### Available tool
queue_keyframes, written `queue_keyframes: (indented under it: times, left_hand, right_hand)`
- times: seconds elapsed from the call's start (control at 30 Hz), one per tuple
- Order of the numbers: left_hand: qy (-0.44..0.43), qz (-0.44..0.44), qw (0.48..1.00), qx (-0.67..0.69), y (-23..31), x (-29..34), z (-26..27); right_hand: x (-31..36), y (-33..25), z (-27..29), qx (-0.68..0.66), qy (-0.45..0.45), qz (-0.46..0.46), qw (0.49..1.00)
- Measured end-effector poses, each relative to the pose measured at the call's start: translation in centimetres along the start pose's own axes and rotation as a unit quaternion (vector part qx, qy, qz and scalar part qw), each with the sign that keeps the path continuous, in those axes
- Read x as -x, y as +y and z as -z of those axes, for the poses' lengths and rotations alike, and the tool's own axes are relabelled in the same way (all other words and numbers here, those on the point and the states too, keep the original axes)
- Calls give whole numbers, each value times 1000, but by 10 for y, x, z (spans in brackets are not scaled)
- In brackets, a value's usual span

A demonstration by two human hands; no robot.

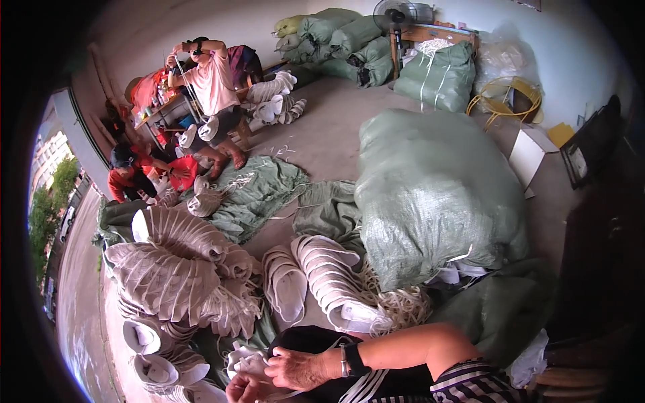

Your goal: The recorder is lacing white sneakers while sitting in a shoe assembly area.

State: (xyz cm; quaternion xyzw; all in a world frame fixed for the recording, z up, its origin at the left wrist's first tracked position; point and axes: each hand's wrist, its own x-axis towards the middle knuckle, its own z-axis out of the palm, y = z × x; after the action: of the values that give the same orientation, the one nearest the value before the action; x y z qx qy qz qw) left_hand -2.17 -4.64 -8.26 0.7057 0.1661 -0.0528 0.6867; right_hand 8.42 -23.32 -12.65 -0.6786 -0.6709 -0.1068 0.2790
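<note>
My left hand (pixel 246 389) and right hand (pixel 299 369) were close together, pinching a white shoe (pixel 244 361); marks inside the stacked shoes (pixel 326 272) were too small to read.

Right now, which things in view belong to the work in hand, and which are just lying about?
Seemingly in use:
- white shoe piece
- white cords across the lap
- stacked shoe pieces

Seemingly just lying about:
- white box
- clear plastic bag
</note>
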Motion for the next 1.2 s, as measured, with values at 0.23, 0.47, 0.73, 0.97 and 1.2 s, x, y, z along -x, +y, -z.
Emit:
queue_keyframes:
  times: [0.23, 0.47, 0.73, 0.97, 1.2]
  left_hand:
    - [-2, -36, 996, 85, -13, 8, 7]
    - [98, -100, 990, 32, 2, 22, 14]
    - [180, -235, 935, -197, 25, 56, -14]
    - [444, -144, 876, -120, -28, 31, 117]
    - [581, -14, 813, -30, -116, 159, 465]
  right_hand:
    - [-42, 5, -13, -168, -112, -151, 968]
    - [-36, -22, -1, -346, 75, -208, 912]
    - [-49, -65, -28, -318, -43, -211, 923]
    - [-33, -36, -4, -579, -134, -291, 750]
    - [194, 148, 201, -44, 270, -463, 843]
